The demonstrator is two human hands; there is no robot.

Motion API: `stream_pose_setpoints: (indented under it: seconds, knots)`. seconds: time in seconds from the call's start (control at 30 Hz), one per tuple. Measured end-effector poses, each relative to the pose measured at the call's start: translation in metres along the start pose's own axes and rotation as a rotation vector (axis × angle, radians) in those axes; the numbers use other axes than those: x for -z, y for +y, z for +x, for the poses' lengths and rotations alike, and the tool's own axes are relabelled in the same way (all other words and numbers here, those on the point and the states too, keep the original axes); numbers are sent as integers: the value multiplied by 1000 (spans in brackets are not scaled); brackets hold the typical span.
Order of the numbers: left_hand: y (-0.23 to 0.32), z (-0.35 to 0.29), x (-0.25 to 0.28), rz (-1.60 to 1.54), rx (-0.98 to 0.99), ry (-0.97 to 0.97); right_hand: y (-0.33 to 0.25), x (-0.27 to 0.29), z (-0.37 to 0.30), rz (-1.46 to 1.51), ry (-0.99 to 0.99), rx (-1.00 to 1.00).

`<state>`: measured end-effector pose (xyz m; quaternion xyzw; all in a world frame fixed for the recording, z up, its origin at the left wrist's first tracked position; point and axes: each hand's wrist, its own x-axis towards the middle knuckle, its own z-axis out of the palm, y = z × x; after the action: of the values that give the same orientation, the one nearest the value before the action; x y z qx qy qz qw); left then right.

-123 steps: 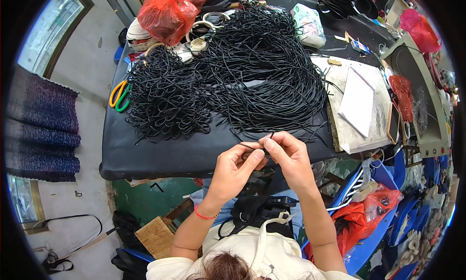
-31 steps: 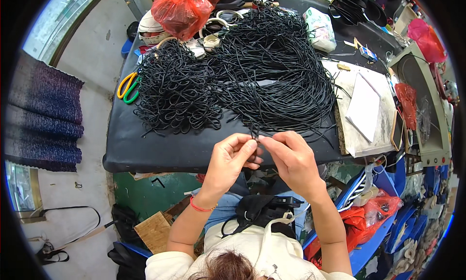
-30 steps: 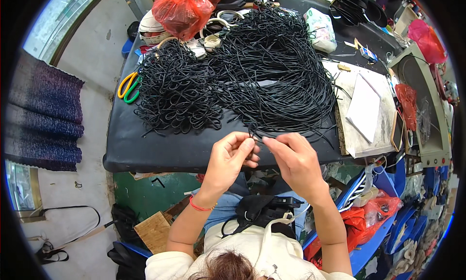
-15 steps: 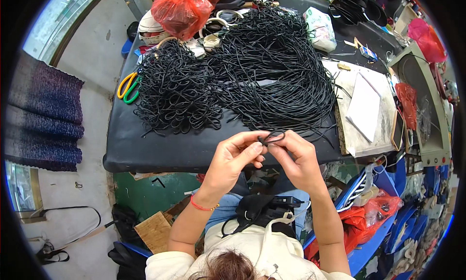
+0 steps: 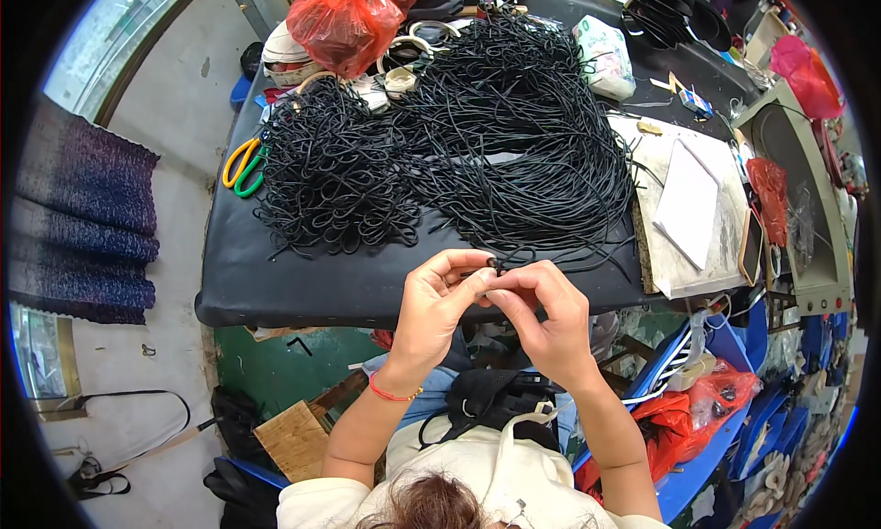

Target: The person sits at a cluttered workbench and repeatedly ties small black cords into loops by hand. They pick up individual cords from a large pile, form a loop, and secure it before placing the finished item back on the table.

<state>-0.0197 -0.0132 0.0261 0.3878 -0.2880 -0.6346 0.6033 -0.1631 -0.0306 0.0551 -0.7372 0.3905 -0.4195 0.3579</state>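
Note:
Just over the table's front edge, my two hands meet at the fingertips around a short black cord [image 5: 494, 264]. My left hand [image 5: 435, 301] pinches it between thumb and fingers. From the other side, my right hand [image 5: 552, 314] has thumb and forefinger closed on the same cord. Only a small dark bit shows above the fingertips; the rest is hidden by them. Beyond the hands lies a heap of looped black cords [image 5: 335, 176] on the left. A larger pile of long, loose black cords [image 5: 541, 176] spreads beside it to the right.
Scissors [image 5: 243, 168] with yellow and green handles lie at the black table's [image 5: 294, 286] left side. A red plastic bag [image 5: 353, 24] and tape rolls sit at the back. Right of the cords are a pale board [image 5: 647, 194] with white paper [image 5: 688, 203] and a tissue pack [image 5: 604, 56].
The open loop of cord that stood up between my fingers has drawn down to a small bit. My right hand has shifted slightly left and lower, closer to the left fingertips.

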Motion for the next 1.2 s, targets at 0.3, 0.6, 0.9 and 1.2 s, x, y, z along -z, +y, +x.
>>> stream_pose_setpoints:
  seconds: [0.3, 0.6, 0.9, 1.2]
  knots:
    - [-19, -9, -14, 113, -231, 132, 10, -21, -5, 202, 239, -297]
    - [7, -7, -2, 663, -198, -105, 30, 5, 3, 218, -29, -290]
    - [10, -10, -3, 594, 56, -182, 26, 0, 2, 769, 33, -602]
    - [0, -8, 3, 415, 125, -193, 27, 6, 3, 850, 83, -745]
